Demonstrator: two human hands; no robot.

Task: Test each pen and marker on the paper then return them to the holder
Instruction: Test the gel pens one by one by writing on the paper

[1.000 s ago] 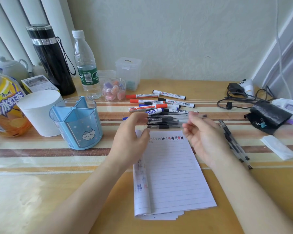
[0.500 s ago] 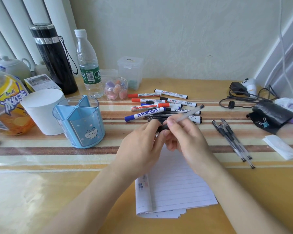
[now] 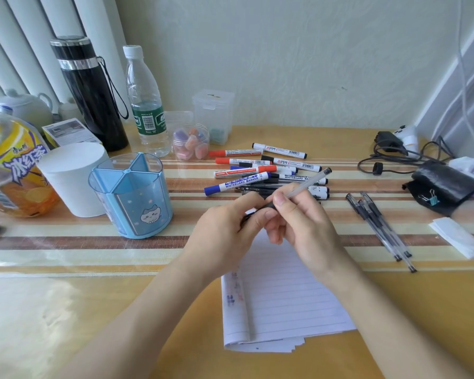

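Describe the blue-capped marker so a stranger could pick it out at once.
Find the blue pen holder on the striped mat; right of it lies a heap of markers. The blue-capped marker is at the heap's front left, its cap nearest the holder, with blue WHITEBOARD MARKER print on its white barrel.

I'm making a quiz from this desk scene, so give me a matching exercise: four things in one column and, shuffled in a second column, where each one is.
Things
1. pen holder
2. clear pen
3. lined paper
4. three black pens

Places
a. lying on the table, right of the paper
b. flat on the table, partly under the hands
c. held between the left hand and the right hand
d. standing beside the white cylinder

Pairs: 1-d, 2-c, 3-b, 4-a
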